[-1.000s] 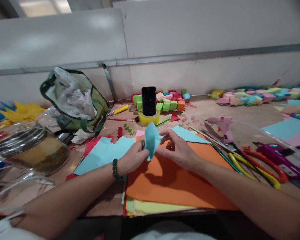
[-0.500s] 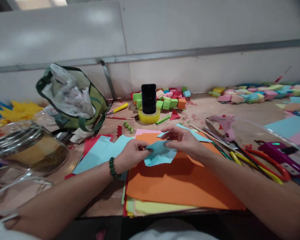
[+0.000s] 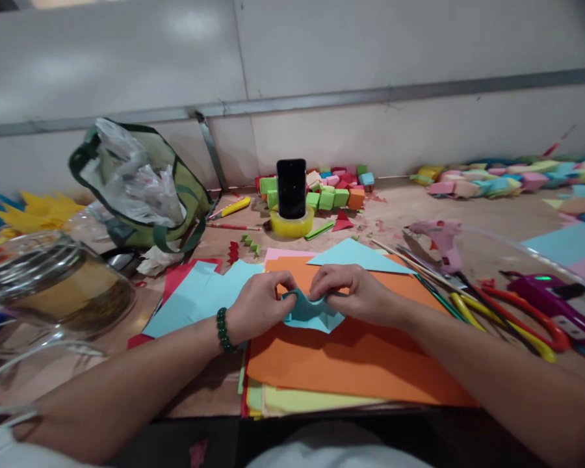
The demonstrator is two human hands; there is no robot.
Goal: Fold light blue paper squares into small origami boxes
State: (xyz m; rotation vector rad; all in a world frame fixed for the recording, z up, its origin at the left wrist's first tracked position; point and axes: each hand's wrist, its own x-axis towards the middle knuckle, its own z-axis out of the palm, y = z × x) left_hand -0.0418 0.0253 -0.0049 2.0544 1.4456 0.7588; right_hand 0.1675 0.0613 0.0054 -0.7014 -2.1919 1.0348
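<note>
"While I monitor this rig remotely, I need the workpiece logged: where is it?"

"Logged: one folded blue paper (image 3: 312,317), centre of my clock, above the orange sheet (image 3: 331,364). I cannot tell whether the two touch."

"And the fingers?"

"My left hand (image 3: 258,302), at 9 o'clock, pinches the paper's edge between thumb and fingers. My right hand (image 3: 361,296), at 3, has its fingers curled and pinches the upper edge likewise."

"Surroundings?"

"I record a phone (image 3: 291,187) upright in a tape roll (image 3: 292,226) at 12; a blue triangle (image 3: 358,255) at 1; a pink glue gun (image 3: 443,242) at 2; a jar (image 3: 85,286) at 9, partly filled; and a bag (image 3: 192,198) at 10, tilted, with clear plastic inside."
</note>
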